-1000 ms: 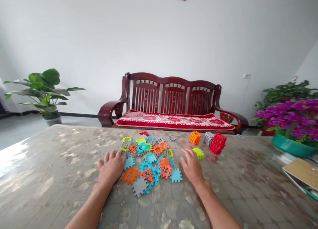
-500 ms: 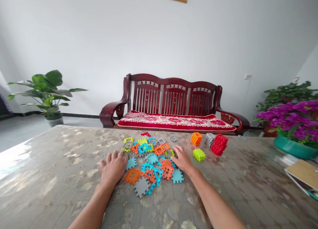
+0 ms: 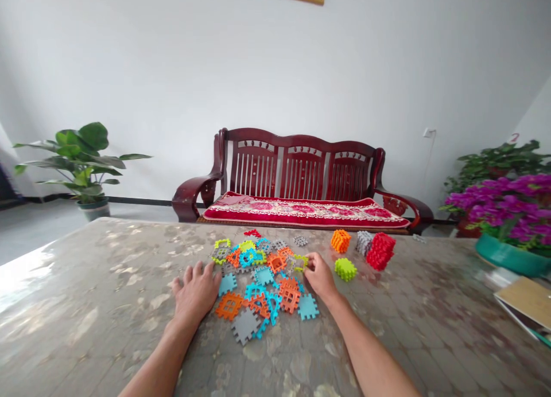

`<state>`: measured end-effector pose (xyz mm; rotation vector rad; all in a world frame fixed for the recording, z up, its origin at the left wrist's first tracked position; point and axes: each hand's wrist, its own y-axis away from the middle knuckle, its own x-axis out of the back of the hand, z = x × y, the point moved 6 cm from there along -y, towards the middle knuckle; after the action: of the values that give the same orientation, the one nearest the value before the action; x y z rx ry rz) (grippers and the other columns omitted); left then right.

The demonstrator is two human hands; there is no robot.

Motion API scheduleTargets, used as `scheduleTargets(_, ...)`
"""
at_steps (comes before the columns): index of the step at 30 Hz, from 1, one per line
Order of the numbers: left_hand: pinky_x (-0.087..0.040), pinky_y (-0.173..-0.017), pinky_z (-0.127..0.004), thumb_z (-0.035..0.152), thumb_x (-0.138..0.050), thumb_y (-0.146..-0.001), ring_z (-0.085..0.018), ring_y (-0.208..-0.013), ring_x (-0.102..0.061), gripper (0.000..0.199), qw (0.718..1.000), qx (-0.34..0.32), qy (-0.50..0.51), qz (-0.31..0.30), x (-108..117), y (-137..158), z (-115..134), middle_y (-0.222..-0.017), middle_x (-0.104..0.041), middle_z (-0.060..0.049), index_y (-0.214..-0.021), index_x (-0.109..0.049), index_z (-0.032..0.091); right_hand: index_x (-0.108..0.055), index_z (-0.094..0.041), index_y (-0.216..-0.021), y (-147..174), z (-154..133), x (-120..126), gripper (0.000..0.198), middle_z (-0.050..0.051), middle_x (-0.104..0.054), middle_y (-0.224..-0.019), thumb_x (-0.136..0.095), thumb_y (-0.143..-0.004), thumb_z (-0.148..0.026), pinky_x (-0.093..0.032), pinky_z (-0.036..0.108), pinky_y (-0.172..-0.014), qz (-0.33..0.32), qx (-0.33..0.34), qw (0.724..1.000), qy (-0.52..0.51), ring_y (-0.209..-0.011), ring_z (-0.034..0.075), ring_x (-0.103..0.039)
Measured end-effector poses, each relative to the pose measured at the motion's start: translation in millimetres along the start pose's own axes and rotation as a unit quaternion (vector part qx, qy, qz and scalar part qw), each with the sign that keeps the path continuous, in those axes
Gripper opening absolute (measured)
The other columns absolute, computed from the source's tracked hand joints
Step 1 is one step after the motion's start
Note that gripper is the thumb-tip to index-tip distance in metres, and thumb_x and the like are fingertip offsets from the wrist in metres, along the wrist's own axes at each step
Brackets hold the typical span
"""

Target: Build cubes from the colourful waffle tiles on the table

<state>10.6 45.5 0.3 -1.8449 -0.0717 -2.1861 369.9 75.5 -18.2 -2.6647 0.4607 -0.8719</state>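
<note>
Loose interlocking plastic tiles with notched edges lie in a pile between my hands, among them an orange window tile [image 3: 229, 306], a grey tile [image 3: 246, 326] and a light blue tile [image 3: 307, 307]. My left hand [image 3: 196, 291] rests on the table at the left of the pile, fingers spread, its thumb side against a teal tile [image 3: 227, 284]. At the pile's right edge, the thumb and fingers of my right hand [image 3: 319, 279] pinch a lime green frame tile [image 3: 301, 261]. That tile partly overlaps a grey one beside it.
Right of my right hand stand sorted stacks: lime green [image 3: 345, 269], orange [image 3: 340, 241], grey [image 3: 364, 243] and a taller red stack [image 3: 380, 251]. A teal flower pot [image 3: 510, 256] and a brown board [image 3: 527, 299] are at the table's right. Behind is a wooden bench [image 3: 303, 167].
My right hand has drawn its fingers together on the lime green frame tile and shifted it slightly right, off the pile's edge. My left hand has stayed in place.
</note>
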Motion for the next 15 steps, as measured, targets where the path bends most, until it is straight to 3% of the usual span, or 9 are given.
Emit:
scheduleTargets(3, -0.022, -0.112, -0.062, 0.045, -0.025, -0.096, -0.035, -0.142, -0.03, 0.054, 1.0, 0.005, 0.0, -0.01, 0.9, 0.3, 0.4, -0.152, -0.042, -0.011, -0.139, -0.051, 0.025, -0.06, -0.023, -0.081, 0.6, 8.1, 7.9, 0.016, 0.001, -0.069, -0.077, -0.049, -0.069, -0.02, -0.051, 0.032, -0.074, 0.036, -0.012, 0.999, -0.017, -0.074, 0.02, -0.065)
scheduleTargets(8, -0.02, -0.112, -0.062, 0.045, -0.024, -0.096, -0.035, -0.142, -0.029, 0.055, 1.0, 0.007, 0.004, -0.017, 1.4, 0.4, 0.6, -0.152, -0.041, -0.011, -0.14, -0.05, 0.026, -0.058, -0.022, -0.072, 2.5, 12.3, 19.5, 0.019, 0.005, -0.071, -0.086, -0.045, -0.063, -0.012, -0.051, 0.036, -0.086, 0.051, -0.01, 0.998, -0.018, -0.088, 0.022, -0.067)
scheduleTargets(15, -0.02, -0.111, -0.063, 0.045, -0.026, -0.095, -0.036, -0.141, -0.03, 0.055, 1.0, 0.004, 0.019, -0.002, -0.5, -0.6, -0.7, -0.151, -0.043, -0.012, -0.138, -0.052, 0.025, -0.064, -0.019, -0.102, 14.5, 11.4, 28.7, 0.049, 0.009, -0.07, -0.112, -0.042, -0.06, -0.006, -0.051, 0.037, -0.092, 0.04, -0.009, 0.999, -0.008, -0.109, 0.022, -0.064)
